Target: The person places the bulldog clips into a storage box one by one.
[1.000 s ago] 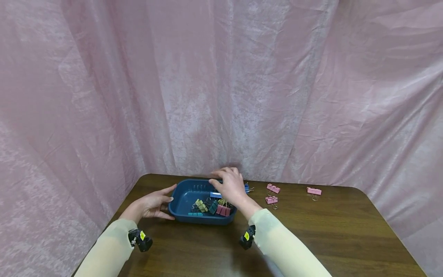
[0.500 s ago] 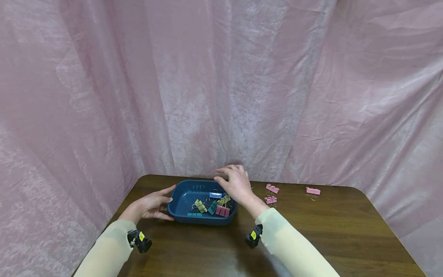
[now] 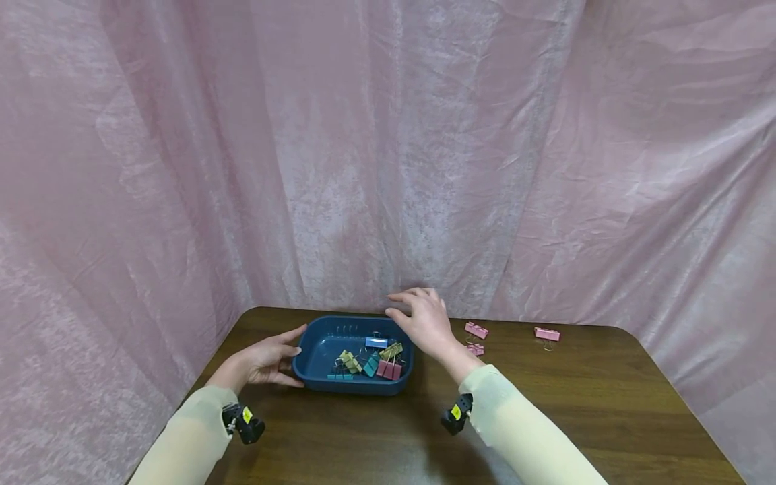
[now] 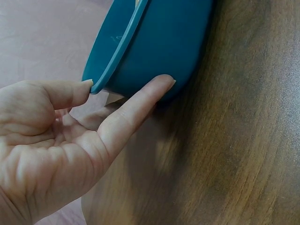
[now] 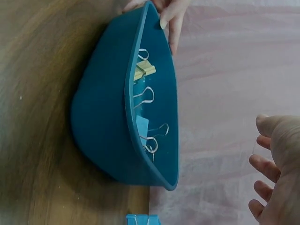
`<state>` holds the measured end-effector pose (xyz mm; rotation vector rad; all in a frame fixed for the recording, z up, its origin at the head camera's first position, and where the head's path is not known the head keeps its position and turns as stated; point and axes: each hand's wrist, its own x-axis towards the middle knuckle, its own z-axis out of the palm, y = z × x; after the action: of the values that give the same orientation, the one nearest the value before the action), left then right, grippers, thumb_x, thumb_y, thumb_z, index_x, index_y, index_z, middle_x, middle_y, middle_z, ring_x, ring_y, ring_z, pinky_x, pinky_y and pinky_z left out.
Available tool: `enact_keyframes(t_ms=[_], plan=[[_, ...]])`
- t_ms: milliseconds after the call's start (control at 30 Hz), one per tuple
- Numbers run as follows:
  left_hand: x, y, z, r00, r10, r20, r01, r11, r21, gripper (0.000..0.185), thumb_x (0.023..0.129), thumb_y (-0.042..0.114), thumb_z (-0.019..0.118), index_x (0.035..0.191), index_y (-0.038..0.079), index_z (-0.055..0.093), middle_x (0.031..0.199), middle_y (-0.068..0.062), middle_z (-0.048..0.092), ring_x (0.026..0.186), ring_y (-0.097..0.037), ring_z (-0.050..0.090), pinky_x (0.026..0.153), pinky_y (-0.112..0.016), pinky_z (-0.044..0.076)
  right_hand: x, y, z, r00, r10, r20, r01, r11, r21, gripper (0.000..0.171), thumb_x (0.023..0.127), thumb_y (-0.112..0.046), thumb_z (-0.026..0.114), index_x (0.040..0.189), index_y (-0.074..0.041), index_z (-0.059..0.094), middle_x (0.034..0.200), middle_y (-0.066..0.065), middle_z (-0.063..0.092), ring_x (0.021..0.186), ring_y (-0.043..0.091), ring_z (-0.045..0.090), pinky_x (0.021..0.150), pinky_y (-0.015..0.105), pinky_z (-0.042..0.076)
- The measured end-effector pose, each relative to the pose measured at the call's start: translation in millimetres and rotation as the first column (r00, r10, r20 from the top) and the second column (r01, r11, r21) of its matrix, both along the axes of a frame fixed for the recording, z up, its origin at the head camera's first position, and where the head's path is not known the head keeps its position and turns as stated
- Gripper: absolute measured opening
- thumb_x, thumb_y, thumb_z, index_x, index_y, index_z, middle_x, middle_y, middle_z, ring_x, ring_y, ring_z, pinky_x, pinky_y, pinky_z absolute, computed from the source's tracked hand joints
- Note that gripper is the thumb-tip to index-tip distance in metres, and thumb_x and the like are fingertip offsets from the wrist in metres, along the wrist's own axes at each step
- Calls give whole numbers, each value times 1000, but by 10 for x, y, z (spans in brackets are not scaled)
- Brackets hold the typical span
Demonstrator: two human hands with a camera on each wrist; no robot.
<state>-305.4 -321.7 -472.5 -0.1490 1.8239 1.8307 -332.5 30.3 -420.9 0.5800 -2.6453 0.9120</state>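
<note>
Here the person's left hand steadies the blue tray at its left end: in the left wrist view the thumb touches the rim and a straight finger lies along the outer wall, so that grip is spread and braces more than it clamps. The right hand hovers over the tray's far right corner, fingers loosely spread and holding nothing. The tray sits near the back of the brown table, with a jumble of coloured clips inside it. Loose ones lie to the right: a blue clip just beside the tray's outer wall, seen only from the right wrist, and three pink clips farther along, one well apart from the others.

To my eye the step in hand is fetching the next loose clip. It would go best if the right hand pinches the clip by its body and not by the wire handles, which swing. The left hand should keep its flat pressure on the wall so the light tray does not skid when a clip lands. Dropping it from low over the middle should keep it from bouncing off the rim.
</note>
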Motion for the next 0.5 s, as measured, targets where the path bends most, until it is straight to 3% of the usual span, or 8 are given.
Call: enact_keyframes(t_ms=[500], plan=[[6,6,-3,1000,5,-6,-5,1000,-8,66,111,6,34,166,25,4,160,-38,10,137,-62,33,88,-66,53,-27,176,-62,1000,-27,-4,27,1000,1,36,97,-40,70,127,-22,74,131,4,65,127,30,46,101,53,38]])
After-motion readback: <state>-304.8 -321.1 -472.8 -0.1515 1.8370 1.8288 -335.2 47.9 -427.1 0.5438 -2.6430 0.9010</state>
